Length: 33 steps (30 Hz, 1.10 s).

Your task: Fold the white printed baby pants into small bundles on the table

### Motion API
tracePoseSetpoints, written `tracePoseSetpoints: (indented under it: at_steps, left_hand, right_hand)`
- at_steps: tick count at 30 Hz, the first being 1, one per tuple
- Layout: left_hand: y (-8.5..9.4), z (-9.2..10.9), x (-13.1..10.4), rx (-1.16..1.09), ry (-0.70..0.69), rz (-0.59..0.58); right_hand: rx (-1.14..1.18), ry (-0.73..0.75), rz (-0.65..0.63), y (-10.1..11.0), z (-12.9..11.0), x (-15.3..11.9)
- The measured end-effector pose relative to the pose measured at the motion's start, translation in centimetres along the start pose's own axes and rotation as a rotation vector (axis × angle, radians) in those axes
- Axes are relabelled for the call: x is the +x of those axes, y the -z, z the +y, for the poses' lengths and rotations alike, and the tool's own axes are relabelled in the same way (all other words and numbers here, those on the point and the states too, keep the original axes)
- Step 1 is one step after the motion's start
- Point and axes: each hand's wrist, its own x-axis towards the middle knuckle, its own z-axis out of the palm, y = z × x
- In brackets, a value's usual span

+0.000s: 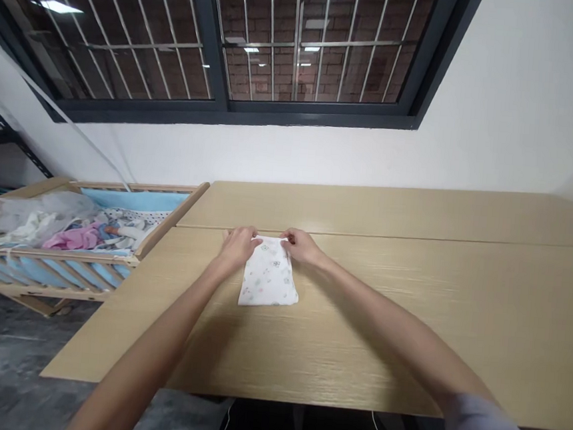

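A small white cloth (270, 277) with a faint coloured print lies on the wooden table (433, 308), its wider edge toward me. At its far left corner my left hand (238, 245) is closed, thumb and fingers pinching the cloth. My right hand (300, 246) pinches the far right corner in the same way. The cloth's far edge runs between the two hands, and its near part rests on the tabletop.
To the left stands a wooden crib (148, 240) with blue lining, holding a pink cloth (74, 236), other fabrics and a translucent plastic bag (49, 211). A barred window (240, 109) is set in the white wall behind the table. A seam crosses the tabletop beyond my hands.
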Motion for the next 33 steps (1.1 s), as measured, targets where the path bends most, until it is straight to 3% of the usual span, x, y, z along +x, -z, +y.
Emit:
tracePoseSetpoints:
  at_steps: [2, 4, 7, 9, 12, 15, 20, 27, 30, 33]
  left_hand:
    - [-0.9, 0.1, 0.8, 0.010, 0.031, -0.016]
    - [-1.2, 0.4, 0.0, 0.017, 0.039, 0.006]
    - [-1.4, 1.1, -4.5, 0.030, -0.013, 0.066]
    - [-2.2, 1.6, -8.8, 0.069, -0.101, 0.089]
    - [-4.7, 2.4, -14.7, 0.178, -0.175, 0.105]
    - [-7.5, 3.3, -17.5, 0.251, -0.144, 0.093]
    - [-9.4, 3.9, -17.6, 0.301, -0.078, 0.148]
    - [-9.0, 3.2, -17.8, 0.291, -0.081, 0.154]
    - [-8.9, 3.2, -17.7, 0.281, -0.097, 0.147]
    - [-8.3, 2.5, -17.2, 0.239, -0.110, 0.114]
  right_hand:
    - [-0.057, -0.018, -0.013, -0.8, 0.7, 0.7]
    - [-0.079, -0.013, -0.015, -1.0, 1.0, 0.6]
    - [-0.166, 0.080, 0.033, -0.5, 0.3, -1.1]
    - [-0.257, 0.252, 0.007, 0.1, -0.7, -2.8]
    - [-0.320, 0.564, -0.246, 0.0, -2.7, -5.3]
    - [-0.319, 0.728, -0.503, -1.4, -3.7, -6.6]
    - [-0.363, 0.657, -0.609, -3.9, -1.1, -4.4]
    - [-0.412, 0.543, -0.469, -2.6, 2.8, 2.3]
    - [-0.438, 0.531, -0.436, -2.2, 3.0, 2.8]
    - [-0.431, 0.532, -0.376, -1.3, 1.9, 1.2]
